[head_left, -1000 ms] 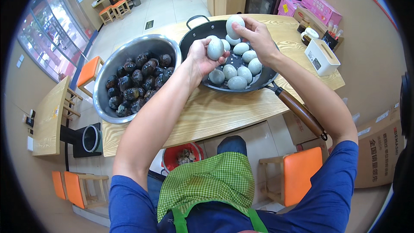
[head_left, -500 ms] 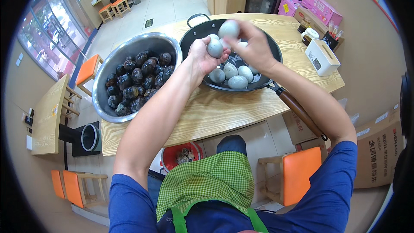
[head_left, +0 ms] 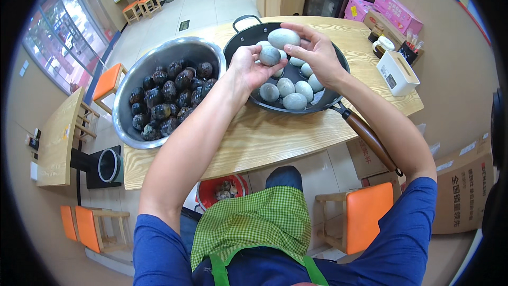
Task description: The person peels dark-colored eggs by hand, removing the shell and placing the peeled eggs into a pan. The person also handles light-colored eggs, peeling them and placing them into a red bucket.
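Over a black pan (head_left: pixel 239 91) with a wooden handle, both my hands are raised close together. My left hand (head_left: pixel 247 69), palm up, cradles a pale grey-blue egg (head_left: pixel 270 55) in its fingers. A second egg (head_left: pixel 283 38), lighter and lying sideways, is held between the thumb and fingers of my right hand (head_left: pixel 320 58). The two eggs nearly touch; whether they do I cannot tell. Several pale eggs (head_left: pixel 295 101) rest in the pan below, some hidden by my hands. To the left, a steel bowl (head_left: pixel 120 122) holds many dark, glossy brown-black eggs (head_left: pixel 169 91).
The pan's brown handle (head_left: pixel 370 139) juts over the table edge beneath my right forearm. On the wooden table (head_left: pixel 254 140), a white tissue box (head_left: pixel 398 73) stands at the right. Below are a red bucket (head_left: pixel 245 184) with shell-like scraps and an orange stool (head_left: pixel 369 217).
My right hand, blurred earlier, is now sharp, with its fingers spread more along the egg, which lies more sideways. My left hand still holds its egg, fingers slightly straighter.
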Demonstrator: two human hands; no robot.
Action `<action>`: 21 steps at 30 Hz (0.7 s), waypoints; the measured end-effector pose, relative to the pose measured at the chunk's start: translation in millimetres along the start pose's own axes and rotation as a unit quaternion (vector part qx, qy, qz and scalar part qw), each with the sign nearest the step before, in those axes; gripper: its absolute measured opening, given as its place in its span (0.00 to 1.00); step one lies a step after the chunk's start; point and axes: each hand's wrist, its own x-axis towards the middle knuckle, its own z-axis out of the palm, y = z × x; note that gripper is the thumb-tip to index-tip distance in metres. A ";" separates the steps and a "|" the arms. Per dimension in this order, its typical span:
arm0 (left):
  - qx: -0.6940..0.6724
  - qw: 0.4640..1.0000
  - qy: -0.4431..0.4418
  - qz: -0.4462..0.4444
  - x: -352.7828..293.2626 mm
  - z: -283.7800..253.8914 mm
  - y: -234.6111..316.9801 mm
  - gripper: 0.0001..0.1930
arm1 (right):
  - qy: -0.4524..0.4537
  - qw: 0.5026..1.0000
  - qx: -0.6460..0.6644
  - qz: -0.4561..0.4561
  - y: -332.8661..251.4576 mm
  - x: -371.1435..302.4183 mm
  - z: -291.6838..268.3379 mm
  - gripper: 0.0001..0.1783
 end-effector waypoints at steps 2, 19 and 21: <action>-0.025 1.000 0.001 0.004 -0.5 -3.5 1.0 0.20 | 0.037 0.994 -0.070 -0.081 -3.0 0.5 4.6 0.27; 0.004 0.999 0.048 -0.003 -18.2 6.3 -4.3 0.19 | 0.077 0.934 -0.302 -0.172 3.7 -3.5 6.4 0.27; 0.053 0.998 0.021 0.000 -12.5 9.1 1.4 0.18 | 0.057 0.921 -0.345 -0.170 2.3 0.4 4.2 0.27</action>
